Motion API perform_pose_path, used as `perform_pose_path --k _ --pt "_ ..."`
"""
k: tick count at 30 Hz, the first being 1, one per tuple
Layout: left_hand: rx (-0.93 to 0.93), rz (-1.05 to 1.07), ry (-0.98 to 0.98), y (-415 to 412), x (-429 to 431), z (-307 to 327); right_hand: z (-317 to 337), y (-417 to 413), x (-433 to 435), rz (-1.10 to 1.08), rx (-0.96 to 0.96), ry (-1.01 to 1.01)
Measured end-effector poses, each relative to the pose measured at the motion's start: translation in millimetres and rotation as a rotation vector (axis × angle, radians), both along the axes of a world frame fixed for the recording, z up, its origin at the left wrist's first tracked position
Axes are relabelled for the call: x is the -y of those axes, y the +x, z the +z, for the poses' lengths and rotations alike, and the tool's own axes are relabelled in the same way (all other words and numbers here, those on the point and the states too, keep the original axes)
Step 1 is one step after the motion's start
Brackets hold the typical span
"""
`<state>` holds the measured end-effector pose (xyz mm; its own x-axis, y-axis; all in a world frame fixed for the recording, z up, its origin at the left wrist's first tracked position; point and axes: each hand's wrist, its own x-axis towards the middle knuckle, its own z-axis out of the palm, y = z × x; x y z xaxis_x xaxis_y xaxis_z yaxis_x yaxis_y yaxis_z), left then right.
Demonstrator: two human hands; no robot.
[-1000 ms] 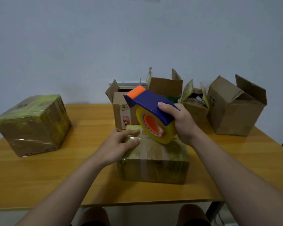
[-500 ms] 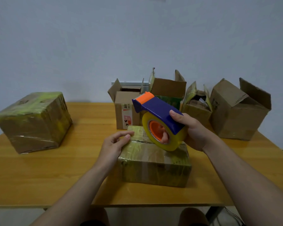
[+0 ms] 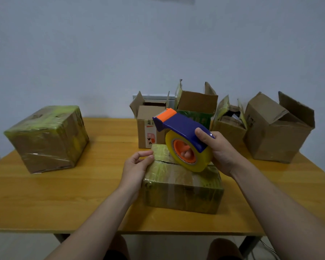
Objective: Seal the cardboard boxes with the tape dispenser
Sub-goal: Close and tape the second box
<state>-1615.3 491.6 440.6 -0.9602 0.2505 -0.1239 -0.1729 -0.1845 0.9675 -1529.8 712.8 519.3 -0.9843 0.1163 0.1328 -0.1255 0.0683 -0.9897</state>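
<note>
A low cardboard box [image 3: 182,186], wrapped in yellowish tape, lies in front of me on the wooden table [image 3: 64,199]; a split runs across its top. My right hand [image 3: 219,152] grips a blue and orange tape dispenser [image 3: 182,139] loaded with a yellow roll, held just above the box top with its orange nose pointing up and left. My left hand [image 3: 137,167] rests against the box's left top edge, thumb and forefinger close together at the corner.
A taped cube-shaped box [image 3: 47,137] sits at the table's left. Several open cardboard boxes line the back: one with a label [image 3: 148,126], one with raised flaps [image 3: 197,106], a small one [image 3: 231,124] and a large one [image 3: 276,128] at right.
My right hand has carried the dispenser slightly right and down toward the box top. My left hand slid from flat on the box top to its left edge.
</note>
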Motion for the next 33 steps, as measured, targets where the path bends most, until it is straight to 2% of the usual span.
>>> perform_pose_path --k 2,5,7,11,14,24,26,30,33 --pt "-0.039 0.008 -0.053 1.5 0.5 2.7 1.7 0.9 2.7 0.025 0.015 -0.010" --pt "-0.260 0.081 -0.301 0.4 4.2 13.7 9.1 0.7 2.6 0.009 0.020 -0.008" --pt "-0.349 0.110 -0.314 -3.2 6.6 27.4 13.4 -0.4 -1.7 -0.017 -0.005 -0.033" --pt "-0.108 -0.104 0.018 -5.5 7.0 62.1 22.0 3.6 -12.8 0.067 -0.013 -0.047" --pt "0.041 -0.269 0.178 -1.6 4.0 73.7 27.8 6.1 -20.0 0.125 0.018 -0.008" --pt "0.301 -0.407 0.435 1.3 -2.4 70.7 31.1 5.5 -31.0 0.212 0.046 0.034" --pt "0.309 -0.407 0.445 -0.9 -1.2 68.1 32.6 5.3 -31.1 0.227 0.052 0.046" --pt "0.231 -0.398 0.295 -9.8 2.6 71.1 37.9 1.5 -31.1 0.249 0.081 0.090" --pt "0.246 -0.398 0.269 -15.4 4.1 72.9 39.1 -1.5 -33.1 0.277 0.100 0.059"
